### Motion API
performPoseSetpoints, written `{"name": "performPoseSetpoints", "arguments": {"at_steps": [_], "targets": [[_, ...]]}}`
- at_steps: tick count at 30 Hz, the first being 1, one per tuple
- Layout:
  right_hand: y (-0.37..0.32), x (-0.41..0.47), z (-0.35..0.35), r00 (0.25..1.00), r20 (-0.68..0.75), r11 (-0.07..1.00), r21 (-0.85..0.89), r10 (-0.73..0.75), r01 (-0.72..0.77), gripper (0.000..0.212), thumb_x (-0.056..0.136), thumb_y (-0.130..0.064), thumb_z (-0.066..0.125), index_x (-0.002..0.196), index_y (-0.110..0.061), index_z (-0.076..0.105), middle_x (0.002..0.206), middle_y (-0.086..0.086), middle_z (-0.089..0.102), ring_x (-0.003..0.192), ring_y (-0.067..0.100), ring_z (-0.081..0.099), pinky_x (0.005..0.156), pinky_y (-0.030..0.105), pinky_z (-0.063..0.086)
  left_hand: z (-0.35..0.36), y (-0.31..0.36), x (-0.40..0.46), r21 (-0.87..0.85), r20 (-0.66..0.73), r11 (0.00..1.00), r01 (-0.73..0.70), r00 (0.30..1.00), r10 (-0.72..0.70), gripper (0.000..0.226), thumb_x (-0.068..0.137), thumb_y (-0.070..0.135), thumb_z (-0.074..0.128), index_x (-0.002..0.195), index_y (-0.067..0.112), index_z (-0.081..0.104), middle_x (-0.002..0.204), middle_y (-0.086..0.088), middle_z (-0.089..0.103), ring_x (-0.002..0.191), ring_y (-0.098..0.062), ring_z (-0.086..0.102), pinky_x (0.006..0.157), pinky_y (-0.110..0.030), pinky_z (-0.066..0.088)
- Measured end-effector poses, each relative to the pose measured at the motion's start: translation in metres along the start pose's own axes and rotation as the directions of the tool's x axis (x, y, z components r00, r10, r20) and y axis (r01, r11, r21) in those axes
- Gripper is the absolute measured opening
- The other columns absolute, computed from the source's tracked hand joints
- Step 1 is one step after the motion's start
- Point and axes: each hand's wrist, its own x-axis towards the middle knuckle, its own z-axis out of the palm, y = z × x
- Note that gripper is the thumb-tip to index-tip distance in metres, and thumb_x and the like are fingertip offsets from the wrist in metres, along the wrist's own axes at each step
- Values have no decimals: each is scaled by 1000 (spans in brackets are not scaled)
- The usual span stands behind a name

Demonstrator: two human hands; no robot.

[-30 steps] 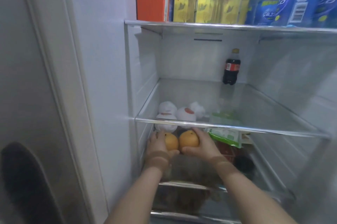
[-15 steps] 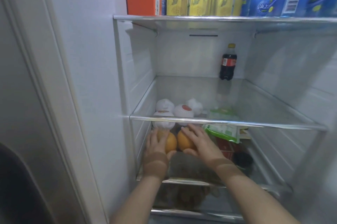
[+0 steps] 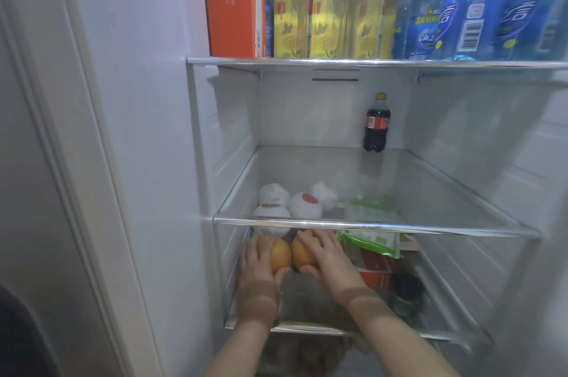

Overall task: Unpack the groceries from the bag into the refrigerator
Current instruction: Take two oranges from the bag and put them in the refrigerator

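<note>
Both hands reach under the middle shelf (image 3: 368, 226) of the fridge, each cupped round an orange. The left hand (image 3: 261, 263) grips the left orange (image 3: 280, 255); the right hand (image 3: 327, 253) grips the right orange (image 3: 302, 255), and the two fruits sit just beside each other on the lower shelf (image 3: 307, 329). A second ago they were held nearer the front; since then the hands have pushed them deeper in, toward the foam-netted fruit (image 3: 304, 207) behind. On the top shelf (image 3: 368, 62) stand an orange box (image 3: 232, 1), three green-capped tea bottles (image 3: 325, 11) and blue bottles (image 3: 479, 8) with Chinese lettering too blurred to read. A cola bottle (image 3: 376, 123) with a red label, probably Coca-Cola, stands at the back. A green packet (image 3: 373, 241) lies right of the hands.
</note>
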Motion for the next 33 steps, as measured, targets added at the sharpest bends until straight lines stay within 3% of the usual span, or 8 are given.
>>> {"name": "performPoseSetpoints", "arguments": {"at_steps": [10, 13, 17, 21, 24, 28, 31, 33], "targets": [[0, 2, 0, 998, 59, 995, -100, 22, -16, 94, 75, -11, 74, 148, -36, 18, 152, -2, 11, 145, 24, 8, 110, 43, 35, -8, 6, -13, 39, 67, 999, 11, 998, -13, 66, 84, 24, 65, 141, 34, 33, 158, 1, 4, 144, -24, 12, 114, -30, 20], [-4, 5, -1, 1000, 28, 998, -69, 8, -6, 93, 77, -14, 72, 148, -38, 16, 152, -3, 14, 143, 21, 13, 110, 38, 35, -4, 4, -16, 42, 7, 999, -19, 1000, 18, 70, 76, 16, 74, 137, 30, 43, 156, -5, 19, 141, -30, 25, 111, -34, 27], [-6, 12, 3, 1000, 31, 1000, -4, 4, -4, 97, 78, -10, 70, 148, -44, 12, 154, -4, 15, 143, 20, 17, 107, 37, 39, 6, 1, -12, 111, -23, 994, -8, 1000, 11, 92, 47, 14, 90, 125, 32, 44, 141, -14, 47, 120, -38, 53, 91, -45, 49], [-9, 14, 5, 999, 36, 999, 1, 38, -38, 96, 80, -12, 70, 147, -46, 9, 154, -5, 14, 142, 21, 20, 102, 39, 44, 7, 3, -5, 178, -25, 984, 17, 1000, -13, 103, 29, 19, 96, 119, 30, 48, 130, -16, 56, 108, -39, 61, 80, -46, 53], [-12, 8, 3, 1000, 10, 999, -38, 12, -12, 93, 81, -15, 69, 148, -42, 10, 155, -3, 13, 144, 22, 17, 102, 38, 44, 8, 2, -9, 148, -46, 989, 14, 999, -8, 95, 42, 17, 93, 126, 28, 48, 138, -15, 50, 118, -40, 54, 86, -47, 50], [-17, 1, -5, 998, 50, 998, -49, 33, -31, 88, 83, -4, 63, 150, -34, 15, 157, -2, 6, 147, 21, 3, 111, 39, 33, 0, 4, -13, 46, -54, 996, 70, 996, -67, 81, 66, 17, 82, 139, 21, 46, 153, -12, 28, 136, -38, 32, 109, -43, 31], [-24, -14, -14, 993, 89, 996, -49, 76, -72, 84, 87, -3, 59, 151, -35, 14, 160, -2, -2, 148, 22, -2, 117, 42, 20, -12, 13, -19, 32, -45, 997, 76, 996, -75, 80, 69, 21, 81, 140, 19, 44, 153, -15, 27, 137, -38, 31, 110, -43, 30], [-34, -30, -22, 990, 92, 994, -35, 111, -108, 84, 87, 0, 56, 151, -33, 13, 160, -1, -3, 148, 23, -1, 118, 40, 15, -25, 23, -29, 38, 42, 996, 86, 995, -88, 74, 81, 29, 70, 145, 24, 33, 158, -9, 14, 142, -31, 22, 112, -37, 27]]}}
